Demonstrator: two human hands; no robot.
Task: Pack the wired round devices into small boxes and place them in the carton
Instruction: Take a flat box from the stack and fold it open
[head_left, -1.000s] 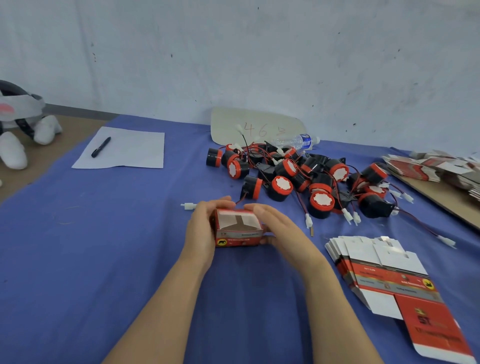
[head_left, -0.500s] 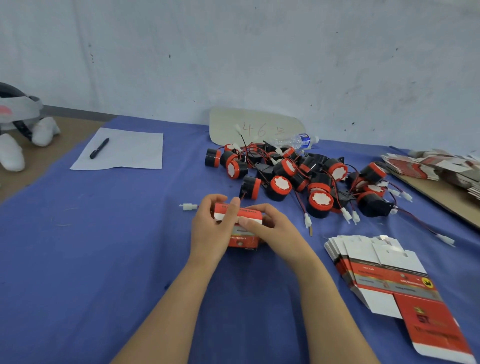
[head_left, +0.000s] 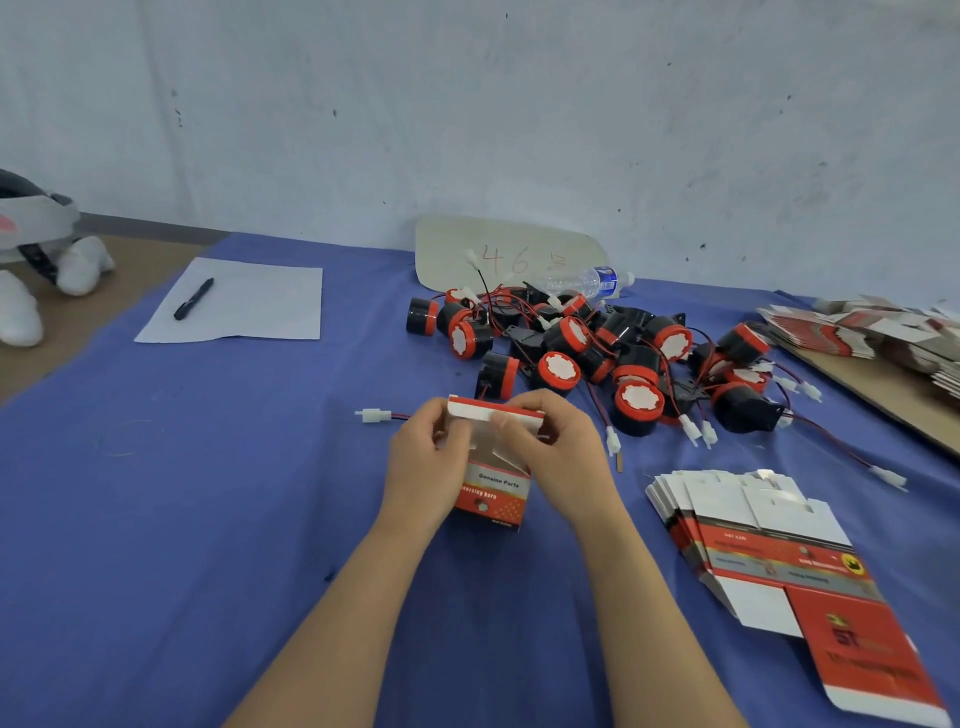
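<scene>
The left hand (head_left: 423, 467) and right hand (head_left: 563, 460) both grip one small box (head_left: 493, 491) upright on the surface (head_left: 208, 519), fingers (head_left: 558, 410) curled over its top flaps; whether a device is inside cannot be told. Most work looks ahead: many wired round devices (head_left: 597, 353) lie heaped just beyond, flat boxes (head_left: 753, 535) wait stacked, no carton shows

The small box (head_left: 493, 493) at near centre reads "Genuine Parts", with a partly hidden "…versing horn" beneath it. The pale board (head_left: 509, 254) against the far wall bears a handwritten red "46". The flattened box (head_left: 852, 644) at near right shows "ST".
</scene>
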